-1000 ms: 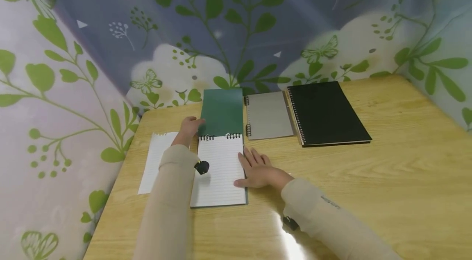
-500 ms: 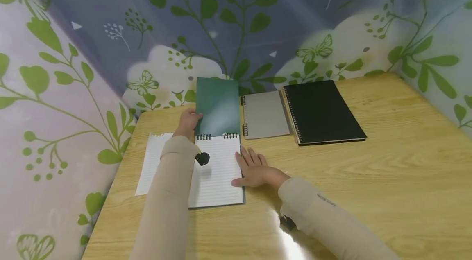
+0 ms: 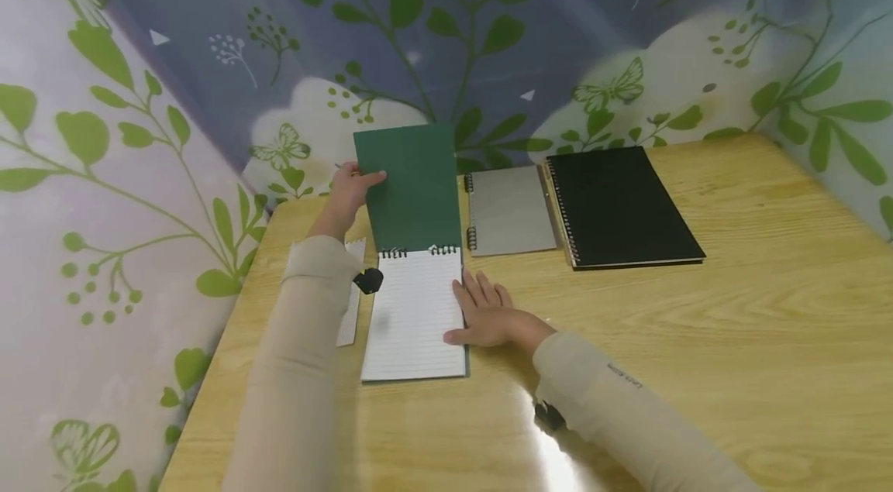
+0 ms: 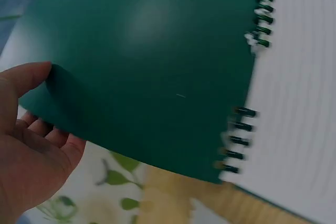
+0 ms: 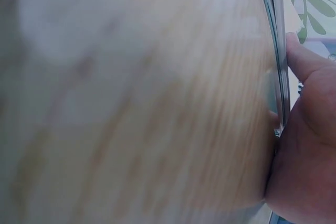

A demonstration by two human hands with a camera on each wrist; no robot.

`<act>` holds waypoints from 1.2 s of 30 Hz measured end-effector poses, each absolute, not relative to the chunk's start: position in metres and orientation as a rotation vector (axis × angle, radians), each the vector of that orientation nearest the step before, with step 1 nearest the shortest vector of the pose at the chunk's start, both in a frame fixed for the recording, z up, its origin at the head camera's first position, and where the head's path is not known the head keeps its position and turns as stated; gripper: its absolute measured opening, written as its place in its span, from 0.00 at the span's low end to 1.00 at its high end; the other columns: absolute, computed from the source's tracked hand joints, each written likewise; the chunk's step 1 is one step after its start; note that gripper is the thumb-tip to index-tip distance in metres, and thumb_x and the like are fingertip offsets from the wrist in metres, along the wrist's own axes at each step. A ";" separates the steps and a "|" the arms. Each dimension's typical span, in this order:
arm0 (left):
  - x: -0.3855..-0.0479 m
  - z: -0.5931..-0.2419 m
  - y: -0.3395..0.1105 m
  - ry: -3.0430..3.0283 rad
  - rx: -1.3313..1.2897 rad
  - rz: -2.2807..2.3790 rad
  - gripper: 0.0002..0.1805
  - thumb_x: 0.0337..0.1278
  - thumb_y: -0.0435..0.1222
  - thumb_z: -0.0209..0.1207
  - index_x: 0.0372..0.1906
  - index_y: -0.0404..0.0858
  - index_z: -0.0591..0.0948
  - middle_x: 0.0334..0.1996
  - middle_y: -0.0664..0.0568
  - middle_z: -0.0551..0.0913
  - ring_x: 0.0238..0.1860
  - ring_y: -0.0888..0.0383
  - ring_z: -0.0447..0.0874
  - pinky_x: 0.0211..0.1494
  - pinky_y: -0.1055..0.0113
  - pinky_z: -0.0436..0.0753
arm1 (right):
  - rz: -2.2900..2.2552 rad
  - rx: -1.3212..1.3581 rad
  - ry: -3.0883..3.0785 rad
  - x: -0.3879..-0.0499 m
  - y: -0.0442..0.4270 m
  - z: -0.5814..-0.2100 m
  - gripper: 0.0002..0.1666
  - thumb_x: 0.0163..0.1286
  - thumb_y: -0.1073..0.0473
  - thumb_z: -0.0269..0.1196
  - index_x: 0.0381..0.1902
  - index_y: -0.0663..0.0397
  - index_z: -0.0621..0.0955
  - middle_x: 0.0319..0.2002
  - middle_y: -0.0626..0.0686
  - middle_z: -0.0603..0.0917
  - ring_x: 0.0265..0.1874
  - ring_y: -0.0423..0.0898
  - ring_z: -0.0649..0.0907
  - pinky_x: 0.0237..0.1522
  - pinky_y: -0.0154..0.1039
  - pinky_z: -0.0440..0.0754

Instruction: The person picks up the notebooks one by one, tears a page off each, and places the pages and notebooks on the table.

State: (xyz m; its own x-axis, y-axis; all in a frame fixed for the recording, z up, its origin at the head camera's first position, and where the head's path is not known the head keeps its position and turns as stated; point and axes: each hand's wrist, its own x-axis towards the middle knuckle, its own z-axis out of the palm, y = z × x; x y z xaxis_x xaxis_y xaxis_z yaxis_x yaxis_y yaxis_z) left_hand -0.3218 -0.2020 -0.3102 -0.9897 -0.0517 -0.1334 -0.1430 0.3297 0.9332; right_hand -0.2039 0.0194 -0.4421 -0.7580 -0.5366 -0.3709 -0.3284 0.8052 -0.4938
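A spiral notebook lies open, its lined white page [image 3: 415, 314] flat on the table and its green cover [image 3: 412, 186] tilted up behind the rings. My left hand [image 3: 347, 194] pinches the cover's left edge; in the left wrist view the thumb [image 4: 31, 74] lies on the green face and the other fingers are behind it. My right hand [image 3: 488, 318] rests with fingers spread at the notebook's right edge, its thumb on the page. In the right wrist view that hand [image 5: 310, 129] sits against the notebook's side.
A loose lined sheet [image 3: 352, 314] lies left of the notebook, partly hidden by the left sleeve. To the right are a grey spiral notebook [image 3: 512, 211] and a larger black one [image 3: 621, 205]. Patterned fabric [image 3: 558, 35] hangs behind the wooden table [image 3: 663, 368].
My left hand has lifted the green cover from nearly flat to a steeper tilt, moving up and slightly left. The right hand has stayed in place on the notebook's edge.
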 end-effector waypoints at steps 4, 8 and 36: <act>-0.329 -0.296 -0.209 2.689 -0.030 1.627 0.34 0.60 0.42 0.56 0.67 0.37 0.57 0.68 0.43 0.59 0.69 0.48 0.57 0.68 0.54 0.61 | -0.549 -0.637 2.497 -0.204 0.021 -0.442 0.57 0.62 0.29 0.48 0.72 0.49 0.33 0.71 0.52 0.23 0.71 0.53 0.28 0.69 0.56 0.30; -0.322 -0.272 -0.209 2.887 0.186 1.343 0.36 0.58 0.42 0.57 0.69 0.44 0.54 0.63 0.44 0.66 0.63 0.48 0.65 0.61 0.52 0.68 | -0.559 -0.627 2.509 -0.204 0.023 -0.439 0.57 0.62 0.30 0.49 0.73 0.50 0.34 0.72 0.53 0.25 0.71 0.54 0.29 0.69 0.56 0.31; -0.149 -0.321 -0.220 3.136 1.011 0.134 0.10 0.54 0.31 0.59 0.41 0.42 0.80 0.34 0.51 0.84 0.37 0.54 0.81 0.36 0.61 0.80 | -0.442 -0.705 2.684 -0.203 0.016 -0.430 0.53 0.62 0.32 0.53 0.73 0.54 0.48 0.74 0.55 0.42 0.72 0.59 0.42 0.68 0.58 0.41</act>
State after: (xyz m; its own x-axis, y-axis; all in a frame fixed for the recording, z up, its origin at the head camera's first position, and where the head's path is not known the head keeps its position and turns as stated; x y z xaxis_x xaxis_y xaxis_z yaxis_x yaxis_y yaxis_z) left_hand -0.1487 -0.2196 -0.3211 -0.8008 0.5734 0.1731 0.5860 0.8098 0.0290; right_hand -0.2027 0.0164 -0.4302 -0.8229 -0.5177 -0.2344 -0.4151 0.8293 -0.3741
